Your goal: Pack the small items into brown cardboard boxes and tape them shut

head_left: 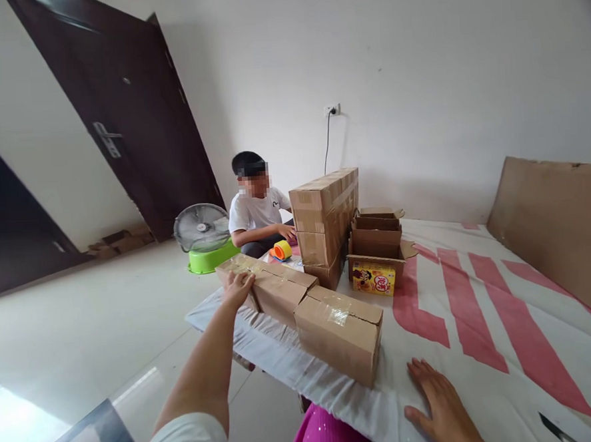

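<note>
My left hand (238,288) rests on the top and near edge of a taped cardboard box (279,282), its fingers spread and slightly bent over it. This box belongs to a short row of closed boxes along the table's near left edge; the closest is another taped cardboard box (339,325). My right hand (441,402) lies on the white and red sheet to the right of the row, holding nothing, fingers stretched out and thumb apart. Behind the row rises a stack of closed cardboard boxes (320,223). Beside the stack stand several open cardboard boxes (374,243).
A yellow printed packet (374,279) is at the front of the open boxes. Across the table sits a person (255,213) near an orange and yellow tape roll (281,250). A fan (202,227) stands on a green stool (210,258). Large cardboard (556,218) leans at right.
</note>
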### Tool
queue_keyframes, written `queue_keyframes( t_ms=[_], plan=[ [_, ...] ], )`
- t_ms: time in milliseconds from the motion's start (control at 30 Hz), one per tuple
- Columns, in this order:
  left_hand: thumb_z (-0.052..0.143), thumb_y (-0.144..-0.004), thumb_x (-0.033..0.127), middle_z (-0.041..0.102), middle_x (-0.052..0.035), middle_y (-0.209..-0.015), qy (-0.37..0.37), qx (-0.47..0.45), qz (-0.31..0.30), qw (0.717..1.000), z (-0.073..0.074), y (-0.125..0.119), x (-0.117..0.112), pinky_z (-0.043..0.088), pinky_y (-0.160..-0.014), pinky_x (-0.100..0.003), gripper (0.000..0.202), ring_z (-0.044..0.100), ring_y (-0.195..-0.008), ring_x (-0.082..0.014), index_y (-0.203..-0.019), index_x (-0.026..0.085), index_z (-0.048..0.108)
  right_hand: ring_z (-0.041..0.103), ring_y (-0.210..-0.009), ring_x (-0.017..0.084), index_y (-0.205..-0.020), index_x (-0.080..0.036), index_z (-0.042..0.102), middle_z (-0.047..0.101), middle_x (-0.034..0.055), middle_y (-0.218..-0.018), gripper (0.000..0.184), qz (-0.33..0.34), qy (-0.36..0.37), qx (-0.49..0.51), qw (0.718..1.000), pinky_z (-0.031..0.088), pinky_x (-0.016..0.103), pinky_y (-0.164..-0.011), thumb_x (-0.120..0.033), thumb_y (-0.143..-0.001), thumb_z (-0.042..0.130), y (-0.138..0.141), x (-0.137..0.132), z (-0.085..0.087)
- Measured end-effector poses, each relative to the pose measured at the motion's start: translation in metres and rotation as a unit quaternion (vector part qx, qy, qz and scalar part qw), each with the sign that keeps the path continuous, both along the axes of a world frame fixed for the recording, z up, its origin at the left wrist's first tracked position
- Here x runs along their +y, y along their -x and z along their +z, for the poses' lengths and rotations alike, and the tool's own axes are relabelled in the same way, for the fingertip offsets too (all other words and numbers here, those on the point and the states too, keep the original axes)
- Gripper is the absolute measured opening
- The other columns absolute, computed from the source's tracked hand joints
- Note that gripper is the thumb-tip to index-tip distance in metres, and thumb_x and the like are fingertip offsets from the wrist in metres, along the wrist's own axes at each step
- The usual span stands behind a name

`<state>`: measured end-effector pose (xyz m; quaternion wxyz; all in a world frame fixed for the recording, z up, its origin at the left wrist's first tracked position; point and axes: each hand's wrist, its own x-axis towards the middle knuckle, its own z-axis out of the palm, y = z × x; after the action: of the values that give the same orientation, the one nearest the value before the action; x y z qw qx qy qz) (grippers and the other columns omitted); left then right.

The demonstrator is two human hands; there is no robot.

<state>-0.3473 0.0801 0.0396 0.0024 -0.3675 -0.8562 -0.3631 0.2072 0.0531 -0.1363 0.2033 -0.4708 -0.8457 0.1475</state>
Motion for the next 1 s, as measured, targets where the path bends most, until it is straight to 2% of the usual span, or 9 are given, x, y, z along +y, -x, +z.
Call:
queue_keyframes(
  t_ms=[67,167,267,367,500,633,800,900,1000],
  plan=[
    [0.043,-0.087,0.051,0.040,-0.0126,-0.148,0.020,0.009,-0.013,1.000,-0.010,-0.004,0.004,0.029,-0.113,-0.044,0.048,0.025,-0.142,-0.0314,-0.118,0.018,0.059,0.032,-0.139,0.037,-0.147,-0.017,0.034,0.035,0.0183,-0.151,0.092,0.009,0.017,0.088,0.996,0.030,0.055,-0.111,-0.065,-0.074,0.061,0.007,0.001,-0.001],
    [0.040,-0.088,0.054,0.038,-0.0121,-0.149,0.046,0.027,-0.028,0.998,-0.016,-0.018,0.006,0.029,-0.112,-0.042,0.052,0.030,-0.140,-0.0308,-0.125,0.019,0.055,0.025,-0.142,0.037,-0.153,-0.020,0.011,0.021,0.0195,-0.156,0.117,0.046,0.054,0.241,0.968,0.029,0.056,-0.112,-0.069,-0.064,0.069,0.031,0.001,0.011],
    [0.039,-0.088,0.059,0.034,-0.0144,-0.150,0.074,0.048,-0.042,0.995,-0.017,-0.040,0.003,0.031,-0.110,-0.044,0.059,0.034,-0.138,-0.0334,-0.129,0.020,0.052,0.032,-0.139,0.033,-0.152,-0.024,0.003,0.027,0.0173,-0.154,0.116,0.058,0.111,0.379,0.917,0.035,0.050,-0.109,-0.065,-0.067,0.070,0.051,0.006,0.035],
    [0.039,-0.084,0.066,0.030,-0.0176,-0.151,0.098,0.069,-0.053,0.991,-0.019,-0.072,-0.004,0.031,-0.109,-0.047,0.068,0.034,-0.137,-0.0375,-0.132,0.019,0.051,0.042,-0.133,0.030,-0.150,-0.025,0.013,0.044,0.0138,-0.144,0.103,-0.019,0.122,0.446,0.886,0.039,0.047,-0.106,-0.057,-0.072,0.070,0.040,0.018,0.050],
    [0.041,-0.081,0.070,0.029,-0.0182,-0.151,0.113,0.097,-0.068,0.987,-0.027,-0.119,-0.012,0.030,-0.107,-0.053,0.073,0.032,-0.137,-0.0420,-0.135,0.022,0.049,0.051,-0.123,0.030,-0.144,-0.025,0.032,0.058,0.0105,-0.129,0.087,-0.106,0.105,0.445,0.883,0.041,0.047,-0.104,-0.052,-0.071,0.072,-0.010,0.029,0.049],
    [0.042,-0.083,0.068,0.026,-0.0180,-0.153,0.104,0.137,-0.045,0.984,-0.029,-0.156,-0.016,0.030,-0.104,-0.058,0.071,0.030,-0.136,-0.0447,-0.140,0.025,0.043,0.056,-0.116,0.030,-0.139,-0.023,0.039,0.064,0.0102,-0.119,0.079,-0.111,0.098,0.454,0.878,0.047,0.046,-0.098,-0.048,-0.072,0.072,-0.040,0.021,0.043],
    [0.046,-0.087,0.054,0.019,-0.0225,-0.153,0.005,0.132,-0.022,0.991,-0.033,-0.205,-0.031,0.029,-0.102,-0.063,0.067,0.028,-0.135,-0.0455,-0.143,0.019,0.036,0.056,-0.118,0.029,-0.141,-0.025,0.036,0.061,0.0116,-0.125,0.077,-0.099,0.087,0.445,0.886,0.046,0.045,-0.100,-0.048,-0.074,0.069,-0.040,0.004,0.041],
    [0.047,-0.087,0.046,0.037,-0.0206,-0.141,-0.135,0.155,-0.161,0.965,-0.055,-0.249,-0.047,0.030,-0.106,-0.057,0.050,0.034,-0.132,-0.0380,-0.128,0.016,0.051,0.056,-0.120,0.028,-0.139,-0.025,0.039,0.059,0.0122,-0.130,0.070,-0.111,0.075,0.439,0.889,0.045,0.044,-0.101,-0.046,-0.078,0.066,-0.040,-0.004,0.037],
    [0.045,-0.090,0.044,0.053,-0.0141,-0.121,-0.170,0.024,-0.343,0.924,-0.083,-0.299,-0.058,0.042,-0.099,-0.047,0.040,0.050,-0.116,-0.0278,-0.121,0.019,0.052,0.054,-0.122,0.029,-0.137,-0.024,0.040,0.057,0.0118,-0.132,0.067,-0.131,0.060,0.418,0.897,0.043,0.046,-0.103,-0.045,-0.078,0.065,-0.041,-0.013,0.031]
  ],
)
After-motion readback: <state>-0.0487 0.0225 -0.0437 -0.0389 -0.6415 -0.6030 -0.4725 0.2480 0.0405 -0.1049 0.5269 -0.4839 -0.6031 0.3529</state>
